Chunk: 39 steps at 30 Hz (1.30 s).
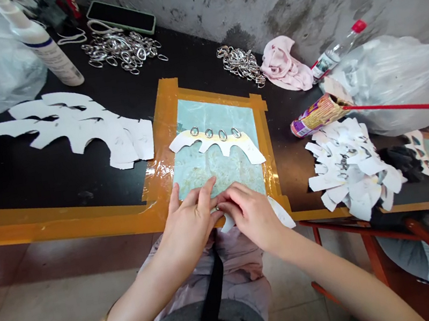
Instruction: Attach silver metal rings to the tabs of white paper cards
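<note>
At the table's front edge my left hand [191, 219] and my right hand [253, 214] meet, thumbs and forefingers pinched together. Between them is a small metal ring [217, 208], and a white scalloped piece [282, 211] shows partly beneath and beside my right hand. Just beyond, a second white scalloped piece [232, 144] with a yellowish upper edge lies on a pale blue sheet [212, 107]. Several silver rings [222, 135] stand along its upper edge. My fingers cover most of the nearer piece.
Loose white pieces [90, 123] lie left, finished-looking ones [352, 168] right. Ring piles [127, 49], a phone [121, 16], a spray bottle [46, 49], a pink cloth [284, 64], a plastic bottle [338, 51] and a patterned tube [315, 114] line the back and right.
</note>
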{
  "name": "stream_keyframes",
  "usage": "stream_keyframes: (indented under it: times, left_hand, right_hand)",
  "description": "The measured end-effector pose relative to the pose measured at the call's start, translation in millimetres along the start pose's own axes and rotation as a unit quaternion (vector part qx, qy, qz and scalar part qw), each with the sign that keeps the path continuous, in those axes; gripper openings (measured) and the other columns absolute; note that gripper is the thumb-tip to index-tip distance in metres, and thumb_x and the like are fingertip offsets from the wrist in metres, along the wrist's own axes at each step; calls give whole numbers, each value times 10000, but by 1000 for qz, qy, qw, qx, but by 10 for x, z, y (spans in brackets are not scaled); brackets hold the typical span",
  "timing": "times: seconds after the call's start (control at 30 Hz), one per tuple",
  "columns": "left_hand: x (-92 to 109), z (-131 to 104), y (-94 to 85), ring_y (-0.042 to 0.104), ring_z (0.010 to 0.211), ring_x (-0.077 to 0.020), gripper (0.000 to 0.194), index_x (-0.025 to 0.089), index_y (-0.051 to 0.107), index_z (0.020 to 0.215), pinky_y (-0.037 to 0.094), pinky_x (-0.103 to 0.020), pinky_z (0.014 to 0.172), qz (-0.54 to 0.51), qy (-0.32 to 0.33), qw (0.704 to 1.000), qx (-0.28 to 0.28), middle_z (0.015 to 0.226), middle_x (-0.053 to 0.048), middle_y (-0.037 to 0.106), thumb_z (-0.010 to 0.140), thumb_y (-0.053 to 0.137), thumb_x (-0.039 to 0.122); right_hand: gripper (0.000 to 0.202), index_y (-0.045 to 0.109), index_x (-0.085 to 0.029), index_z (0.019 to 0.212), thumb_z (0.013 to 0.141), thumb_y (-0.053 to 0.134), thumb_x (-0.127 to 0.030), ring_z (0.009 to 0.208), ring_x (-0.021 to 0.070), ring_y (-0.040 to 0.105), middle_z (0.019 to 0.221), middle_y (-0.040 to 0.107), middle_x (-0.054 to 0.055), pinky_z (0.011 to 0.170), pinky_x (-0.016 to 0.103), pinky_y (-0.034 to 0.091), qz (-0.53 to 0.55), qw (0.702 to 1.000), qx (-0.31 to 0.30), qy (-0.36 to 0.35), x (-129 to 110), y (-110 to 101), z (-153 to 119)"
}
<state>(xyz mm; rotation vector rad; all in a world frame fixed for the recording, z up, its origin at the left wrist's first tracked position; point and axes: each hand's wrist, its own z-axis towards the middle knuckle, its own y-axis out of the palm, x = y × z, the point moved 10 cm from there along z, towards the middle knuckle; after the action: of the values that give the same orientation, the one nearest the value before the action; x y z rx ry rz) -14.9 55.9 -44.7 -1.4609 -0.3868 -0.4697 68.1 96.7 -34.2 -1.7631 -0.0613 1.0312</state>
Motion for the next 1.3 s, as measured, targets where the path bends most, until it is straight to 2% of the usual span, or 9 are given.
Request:
stream_keyframes:
  times: [0.13,0.37,0.63,0.73,0.83,0.97,1.03,1.13,1.3]
  left_hand:
    - [55,4,-20,606,1134,-267,546,131,297,1409,159,-673,1103,1,-2,1000,10,1188,-163,664,925,539,201]
    - [57,-25,37,513,1251,-255,598,176,186,1470,63,-696,1103,-44,11,999,-28,1174,-83,691,940,457,126]
    - [-38,54,80,446,1302,-231,563,146,177,1487,84,-644,1120,-100,37,987,-119,1219,-93,670,953,353,103]
    - [-56,129,23,499,1234,-238,465,174,351,1418,116,-616,1122,-108,54,988,-97,1167,-71,697,957,411,152]
    - [-3,172,-70,566,1120,-206,354,215,501,1308,210,-537,1122,-134,108,983,-63,1109,-49,711,959,454,179]
    - [125,165,-242,566,1058,-194,138,215,667,999,287,-449,1088,-115,196,974,12,1112,-32,691,924,552,202]
    - [188,143,-262,552,1048,-214,102,212,682,894,291,-471,1062,-66,218,973,31,1103,-28,683,908,580,212]
    - [256,100,-234,551,1033,-231,112,200,681,879,302,-486,1025,-2,220,975,26,1087,-44,665,911,573,209]
    - [293,4,-246,555,1013,-218,112,192,660,926,303,-467,1004,9,205,978,31,1054,-41,666,921,550,170]
  right_hand:
    - [152,589,-182,886,973,467,-208,799,157,602,886,620,40,704,273,452,-7,998,56,-23,-77,-2,-149]
    - [113,614,-188,893,952,520,-172,831,132,609,886,627,30,775,247,464,105,978,174,36,15,51,-364]
    - [143,634,-165,878,957,521,-204,792,140,618,855,628,39,716,237,460,16,975,220,1,-74,103,-451]
    - [130,651,-153,891,944,533,-171,784,142,614,836,633,45,718,241,465,-21,968,249,-28,-129,121,-496]
    - [136,670,-133,974,931,541,-136,789,158,600,826,628,61,716,263,464,-67,959,270,-52,-205,160,-548]
    - [206,669,-126,1071,923,530,-96,786,173,576,835,618,72,684,282,447,-109,955,272,-45,-251,193,-603]
    - [230,667,-143,1093,924,519,-93,764,173,562,818,608,64,658,286,432,-122,956,266,-31,-253,195,-621]
    - [214,671,-151,1073,928,518,-117,755,178,554,813,603,62,640,293,419,-121,961,247,-13,-236,207,-624]
    - [152,674,-158,970,934,526,-166,784,172,577,821,621,60,686,283,451,-24,976,213,-27,-172,135,-591]
